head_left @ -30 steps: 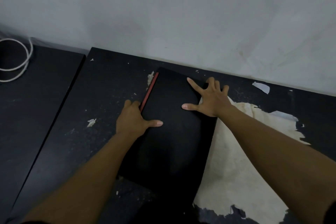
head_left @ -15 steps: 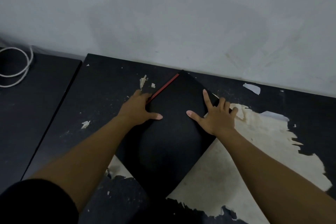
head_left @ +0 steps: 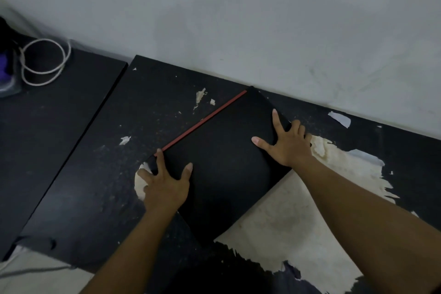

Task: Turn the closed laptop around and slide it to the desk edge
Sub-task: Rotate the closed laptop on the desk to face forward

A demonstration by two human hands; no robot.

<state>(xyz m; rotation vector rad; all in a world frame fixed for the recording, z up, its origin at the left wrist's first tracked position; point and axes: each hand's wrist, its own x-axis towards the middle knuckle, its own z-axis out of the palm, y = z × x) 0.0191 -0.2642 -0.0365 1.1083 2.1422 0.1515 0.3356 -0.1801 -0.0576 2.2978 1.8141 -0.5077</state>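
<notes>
The closed black laptop (head_left: 222, 162) lies flat and diagonal on the black desk (head_left: 95, 174), its far corner close to the wall. A thin red strip (head_left: 205, 119) runs along its upper-left edge. My left hand (head_left: 164, 186) clasps the laptop's left corner, fingers spread over the edge and thumb on the lid. My right hand (head_left: 284, 143) presses on the right side, index finger and thumb on the lid and the other fingers curled over the right edge.
The grey wall (head_left: 238, 19) runs right behind the desk. A large pale peeled patch (head_left: 298, 222) covers the desk's right part. A second dark desk (head_left: 35, 126) at the left carries a coiled white cable (head_left: 43, 64). The desk's front edge (head_left: 47, 253) shows at lower left.
The laptop has turned clockwise, its red edge swinging from near upright to a shallow diagonal. My left hand slid down to the left corner; my right hand moved along the right edge.
</notes>
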